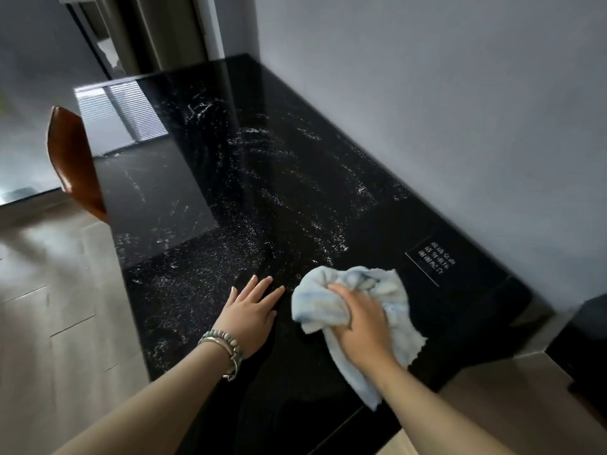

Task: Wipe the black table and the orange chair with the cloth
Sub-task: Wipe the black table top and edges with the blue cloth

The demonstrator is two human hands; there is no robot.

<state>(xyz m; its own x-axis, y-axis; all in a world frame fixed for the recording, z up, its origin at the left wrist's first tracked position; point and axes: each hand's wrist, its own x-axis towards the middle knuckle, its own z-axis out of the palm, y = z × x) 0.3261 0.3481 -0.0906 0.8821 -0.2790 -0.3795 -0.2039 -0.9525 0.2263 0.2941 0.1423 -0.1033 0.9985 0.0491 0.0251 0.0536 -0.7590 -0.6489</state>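
Observation:
The glossy black table (249,178) runs along the wall and is speckled with white dust over its middle and far part. My right hand (361,320) grips a bunched light blue cloth (320,302) and holds it down on the near end of the table. Just to the left of the cloth, my left hand (253,307) rests flat on the tabletop with its fingers straight; a beaded bracelet sits on that wrist. The back of the orange chair (74,159) shows at the table's left edge, its seat hidden.
A small black sign with white characters (430,262) lies on the table near the wall. The grey wall (443,93) borders the table's right side. Wooden floor (49,307) lies to the left. A dark box-like object (588,339) stands at the right beyond the table's end.

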